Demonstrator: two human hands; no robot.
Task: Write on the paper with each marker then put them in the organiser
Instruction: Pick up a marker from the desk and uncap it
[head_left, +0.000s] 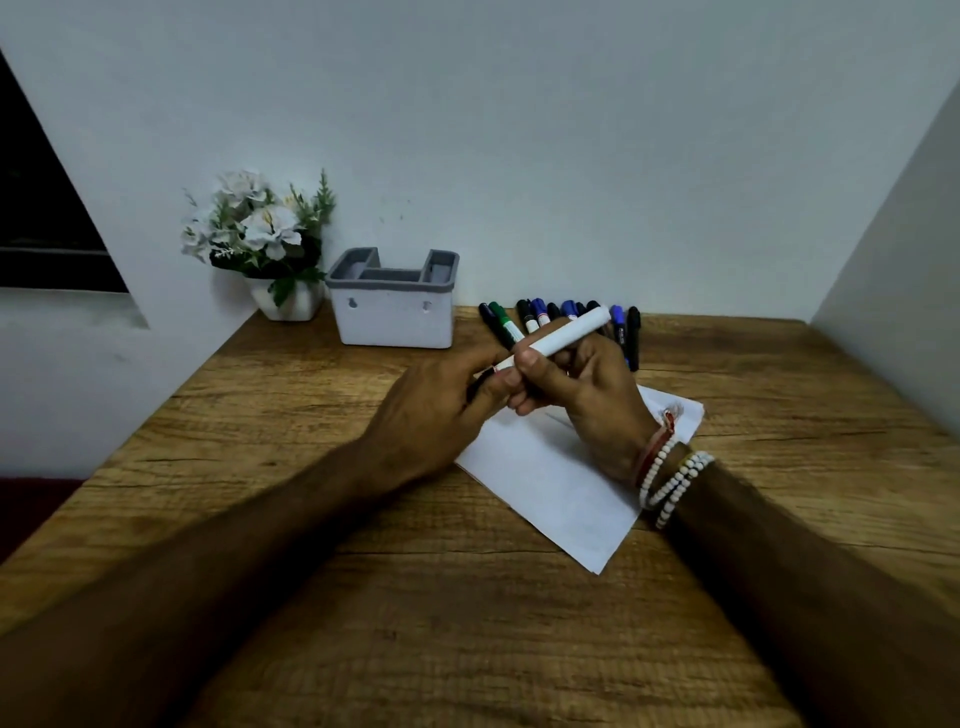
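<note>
**Cap end in play on the white marker (566, 332)**

It's up off the desk (467, 623), held slantwise just above the paper (550, 493). The right hand (587, 395) has its grip clamped round the barrel, thumb on top. The left hand (436, 410) pinches the lower end, where the cap looks to sit. It should be light, rigid, smooth plastic and could slide in a loose hold, so mid-barrel is the sound place. The spare markers (540, 314) lie in a row behind, with the organiser (395, 317) to their left.
</note>
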